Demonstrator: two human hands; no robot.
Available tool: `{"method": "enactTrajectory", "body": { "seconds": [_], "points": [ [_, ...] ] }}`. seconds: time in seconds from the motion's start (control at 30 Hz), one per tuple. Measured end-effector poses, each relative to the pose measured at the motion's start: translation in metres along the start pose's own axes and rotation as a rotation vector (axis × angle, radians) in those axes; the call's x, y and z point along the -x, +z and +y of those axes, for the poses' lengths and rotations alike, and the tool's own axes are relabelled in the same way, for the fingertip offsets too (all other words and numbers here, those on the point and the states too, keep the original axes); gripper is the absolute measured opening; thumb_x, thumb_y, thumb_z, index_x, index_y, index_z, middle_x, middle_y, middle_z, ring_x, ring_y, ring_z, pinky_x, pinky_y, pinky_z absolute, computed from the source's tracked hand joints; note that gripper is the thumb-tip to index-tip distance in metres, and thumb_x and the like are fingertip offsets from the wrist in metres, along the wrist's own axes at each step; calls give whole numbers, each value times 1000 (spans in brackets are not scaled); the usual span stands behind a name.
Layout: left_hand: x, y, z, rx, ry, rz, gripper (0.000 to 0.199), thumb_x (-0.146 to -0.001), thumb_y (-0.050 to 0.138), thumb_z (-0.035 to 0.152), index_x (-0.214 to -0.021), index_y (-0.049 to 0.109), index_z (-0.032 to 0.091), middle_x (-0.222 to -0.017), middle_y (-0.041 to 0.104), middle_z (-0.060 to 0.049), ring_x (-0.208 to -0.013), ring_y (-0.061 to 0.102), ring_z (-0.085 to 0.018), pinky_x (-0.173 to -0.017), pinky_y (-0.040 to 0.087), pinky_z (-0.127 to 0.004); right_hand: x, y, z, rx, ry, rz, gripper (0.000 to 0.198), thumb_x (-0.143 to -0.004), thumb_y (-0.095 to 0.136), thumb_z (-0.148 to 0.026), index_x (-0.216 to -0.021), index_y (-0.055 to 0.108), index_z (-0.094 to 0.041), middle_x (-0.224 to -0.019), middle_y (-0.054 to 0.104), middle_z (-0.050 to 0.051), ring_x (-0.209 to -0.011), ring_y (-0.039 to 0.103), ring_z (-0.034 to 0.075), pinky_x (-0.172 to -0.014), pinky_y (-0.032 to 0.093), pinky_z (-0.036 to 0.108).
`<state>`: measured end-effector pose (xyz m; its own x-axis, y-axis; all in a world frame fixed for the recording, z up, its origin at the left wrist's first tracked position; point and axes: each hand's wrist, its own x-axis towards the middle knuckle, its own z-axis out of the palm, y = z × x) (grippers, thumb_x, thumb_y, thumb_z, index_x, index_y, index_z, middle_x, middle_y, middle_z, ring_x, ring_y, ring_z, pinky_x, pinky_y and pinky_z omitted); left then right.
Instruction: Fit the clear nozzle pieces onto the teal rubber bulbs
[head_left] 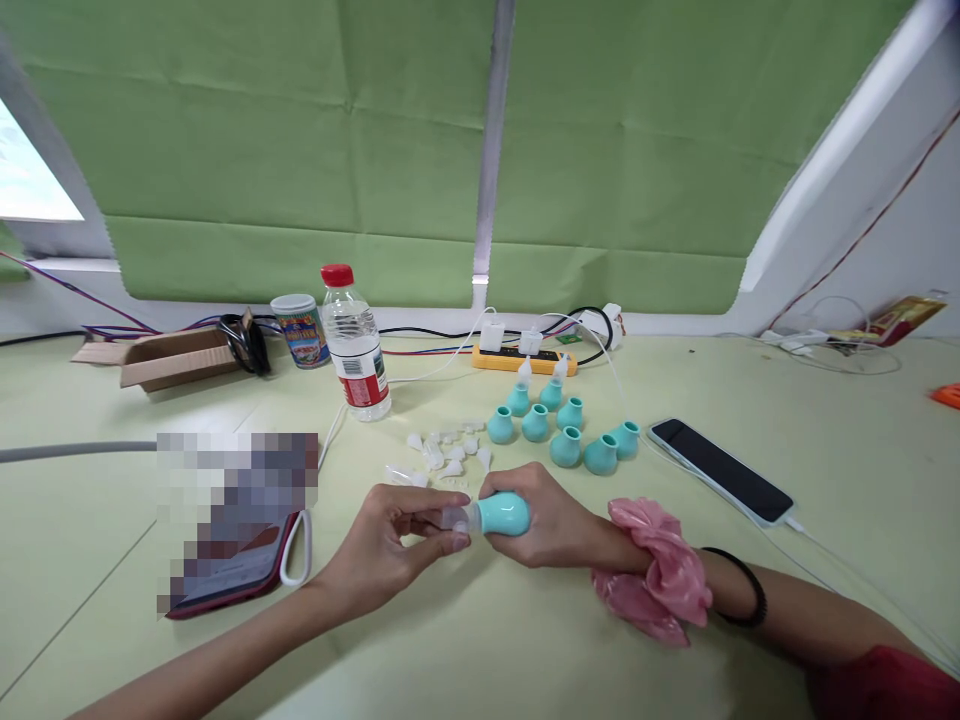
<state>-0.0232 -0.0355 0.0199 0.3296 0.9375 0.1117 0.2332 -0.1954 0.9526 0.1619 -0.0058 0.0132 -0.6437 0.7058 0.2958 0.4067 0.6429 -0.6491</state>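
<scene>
My right hand (pixel 536 515) is closed around a teal squeeze bulb (pixel 506 513), which lies sideways with its neck toward the left. At that neck, my left hand (pixel 397 535) pinches a clear plastic nozzle (pixel 459 518) between thumb and fingers. The nozzle meets the bulb's mouth; how deep it sits I cannot tell. Just beyond my hands lie several loose translucent plastic pieces (pixel 452 468). Several more teal bulbs (pixel 565 447) stand upright on the table to the right of them, mouths mostly bare. Two at the back (pixel 518 400) carry clear nozzles.
On the left are a phone (pixel 247 570), a water bottle (pixel 358 350), a can (pixel 301 332) and an open cardboard box (pixel 180 362). A yellow power strip (pixel 525 360) lies behind the bulbs. Another phone (pixel 720 470) charges on the right, its cable crossing the table (pixel 480 640).
</scene>
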Motion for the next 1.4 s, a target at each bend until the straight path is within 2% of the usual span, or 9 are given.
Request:
{"method": "enactTrajectory", "body": {
  "seconds": [0.23,0.4,0.53,0.63,0.83,1.0,1.13,1.23,1.4],
  "points": [
    [2,2,0,-37,137,48,25,-63,66,25,-86,65,16,-76,66,-5,-67,59,-17,-62,50,-28,0,4,-8,-477,281,-133,16,-58,62,-16,-69,51,-15,-58,43,-6,-49,40,5,-41,31,15],
    [5,6,-2,104,120,99,21,-72,58,31,-84,61,14,-83,59,-5,-76,55,-16,-67,46,-25,6,3,-18,-672,284,-284,41,-67,60,-29,-103,44,-18,-71,51,-1,-52,49,8,-42,41,17],
    [9,6,-4,79,140,234,26,-79,47,35,-94,54,16,-91,56,-7,-86,52,-18,-72,42,-26,-2,-16,-11,-320,66,-92,39,-71,58,-33,-105,46,-17,-92,56,6,-79,54,14,-64,45,24],
    [13,8,-7,29,93,137,26,-81,42,37,-94,51,16,-81,56,-5,-77,52,-16,-67,41,-24,-13,-28,8,60,60,119,31,-75,54,-30,-102,49,-16,-85,59,5,-65,53,11,-62,43,24],
    [17,12,-11,-223,60,-45,21,-78,46,37,-77,53,17,-69,50,0,-65,45,-13,-61,37,-22,-25,-10,42,617,230,-3,33,-78,47,-44,-81,60,-13,-73,60,6,-66,55,17,-57,37,26],
    [12,10,-12,-319,71,-52,21,-78,46,37,-76,53,17,-69,52,0,-65,45,-13,-60,36,-23,-34,3,53,621,295,-9,18,-76,51,-31,-75,59,-14,-65,59,3,-64,56,15,-53,34,23],
    [8,8,-16,-300,61,10,21,-79,45,36,-85,56,19,-75,57,0,-68,49,-14,-62,37,-22,-32,-16,41,406,136,22,14,-75,53,-25,-81,59,-14,-73,62,3,-69,58,14,-61,40,23],
    [6,7,-16,-312,69,4,24,-79,45,36,-92,56,19,-83,58,-2,-75,50,-16,-66,38,-23,-26,-35,20,143,-100,-83,14,-75,55,-21,-84,60,-14,-75,63,2,-65,58,10,-62,44,20],
    [6,6,-13,-415,94,-29,27,-79,44,38,-75,57,16,-67,53,-1,-64,47,-14,-58,35,-23,-19,-44,-3,40,-302,-196,15,-74,57,-24,-83,64,-13,-65,60,2,-58,55,10,-56,43,20]
  ]
}}
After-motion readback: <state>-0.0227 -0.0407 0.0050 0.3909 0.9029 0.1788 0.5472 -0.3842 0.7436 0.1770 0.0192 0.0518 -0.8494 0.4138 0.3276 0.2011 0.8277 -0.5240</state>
